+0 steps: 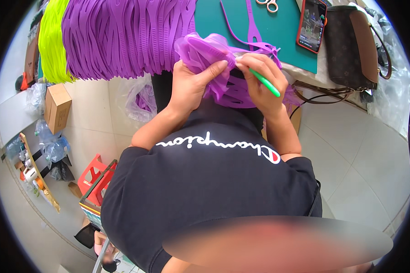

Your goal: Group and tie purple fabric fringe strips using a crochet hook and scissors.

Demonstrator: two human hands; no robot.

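My left hand (pixel 190 86) grips a crumpled bunch of thin, translucent purple rubber straps (pixel 209 50), its thumb pressed on top. Close by on the right, my right hand (pixel 268 79) has its fingers closed round a slim green-handled tool (pixel 264 83); its working end is hidden at the fingertips, against the purple rubber. More purple strap hangs below and between the hands, over my lap. Just beyond them, a loose forked purple strap (pixel 253 34) lies on the green mat (pixel 287 50).
Rows of purple straps (pixel 127 36) and lime-green straps (pixel 52 41) overhang the table's left. Scissors (pixel 271 5), a phone (pixel 311 25) and a brown bag (pixel 351 50) lie to the right. A cardboard box (pixel 57 108), plastic bags and a red stool (pixel 94 177) stand left.
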